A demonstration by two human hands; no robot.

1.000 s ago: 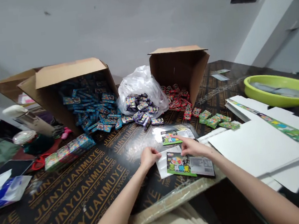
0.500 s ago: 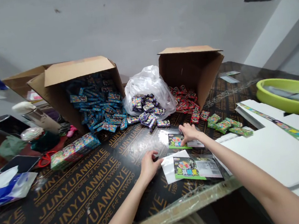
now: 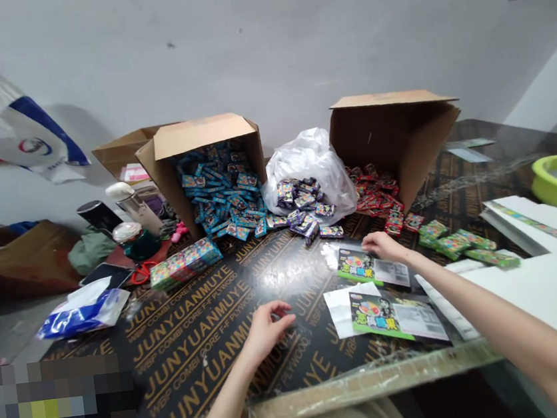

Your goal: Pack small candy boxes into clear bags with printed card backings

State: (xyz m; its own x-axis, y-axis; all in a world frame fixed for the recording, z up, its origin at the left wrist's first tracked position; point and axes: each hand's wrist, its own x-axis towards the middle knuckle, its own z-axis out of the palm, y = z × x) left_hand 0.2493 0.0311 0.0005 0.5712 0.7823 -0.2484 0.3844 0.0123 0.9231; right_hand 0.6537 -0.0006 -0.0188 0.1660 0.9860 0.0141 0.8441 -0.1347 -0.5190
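My left hand point(image 3: 271, 330) hovers over the black plywood tabletop, its fingers loosely curled and apart, holding nothing. My right hand point(image 3: 384, 248) is at the upper edge of a black and green printed packet point(image 3: 358, 265), fingers bent and nothing seen in them. A second such packet point(image 3: 379, 318) lies nearer the table's front edge. It overlaps a white sheet point(image 3: 339, 313) on its left. Beyond my hands, small purple candy packs point(image 3: 302, 199) spill from a white plastic bag point(image 3: 303, 156).
Blue packs point(image 3: 227, 201) fill a left carton point(image 3: 207, 133); red packs point(image 3: 377, 191) lie in a right carton point(image 3: 423, 152). Green packs point(image 3: 456, 244) sit near white cardboard point(image 3: 534, 294). A wrapped stack of packs point(image 3: 187, 263), red scissors point(image 3: 141, 273) and a tissue pack point(image 3: 86, 311) stand left.
The view has turned left. My left hand has drawn away from the white sheet. My right hand has moved off the upper packet's front toward its far edge.
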